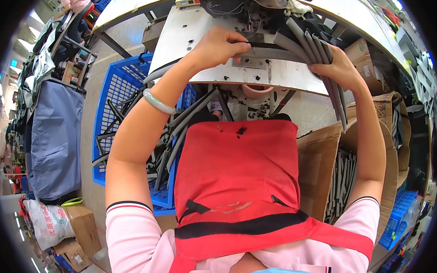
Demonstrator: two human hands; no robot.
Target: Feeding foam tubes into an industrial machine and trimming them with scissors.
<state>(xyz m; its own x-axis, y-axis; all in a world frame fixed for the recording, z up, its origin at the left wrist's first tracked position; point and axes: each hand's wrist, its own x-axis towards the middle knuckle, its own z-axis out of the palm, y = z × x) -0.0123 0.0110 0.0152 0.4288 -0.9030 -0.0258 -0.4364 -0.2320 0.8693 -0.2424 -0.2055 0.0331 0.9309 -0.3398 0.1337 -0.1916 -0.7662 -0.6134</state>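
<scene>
A blue crate (115,92) of grey strips sits at left, the left hand (220,46) presses closed fingers on a grey strip (274,53) lying on the white surface (183,36), and the right hand (340,69) is apparently clamped on a bundle of strips (312,46) draping toward cardboard boxes (323,164).

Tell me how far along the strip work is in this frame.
Done: a cardboard box at the person's right is packed with grey strips standing on end. In hand: the left hand presses one grey strip flat on the white machine table, while the right hand holds a bundle of strips. Left: a blue crate at the person's left holds many loose strips.
</scene>
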